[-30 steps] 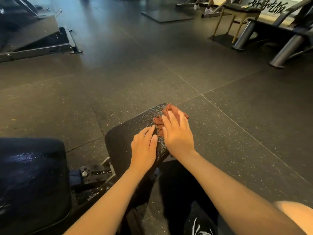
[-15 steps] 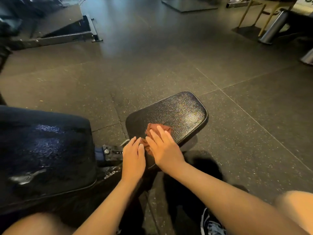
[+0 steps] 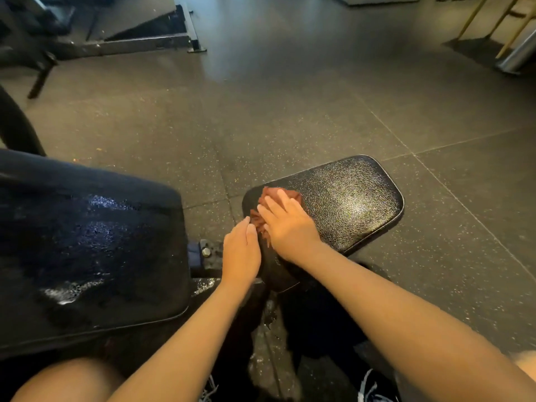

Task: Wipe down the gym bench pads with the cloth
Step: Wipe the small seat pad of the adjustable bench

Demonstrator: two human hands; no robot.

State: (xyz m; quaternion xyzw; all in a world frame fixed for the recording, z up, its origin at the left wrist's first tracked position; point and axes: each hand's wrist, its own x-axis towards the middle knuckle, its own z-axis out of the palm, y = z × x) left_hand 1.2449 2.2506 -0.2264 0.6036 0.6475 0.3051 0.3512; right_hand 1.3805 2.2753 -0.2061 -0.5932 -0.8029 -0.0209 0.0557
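The right hand (image 3: pixel 290 226) presses the reddish-brown cloth (image 3: pixel 266 195) with flat fingers onto the small seat pad (image 3: pixel 348 204), at the end nearest the larger back pad (image 3: pixel 87 242). The left hand (image 3: pixel 242 252), relaxed and gripping nothing, rests at that edge just beside the cloth. The back pad glistens wet, so it is probably wiped already; the seat pad seems partly done.
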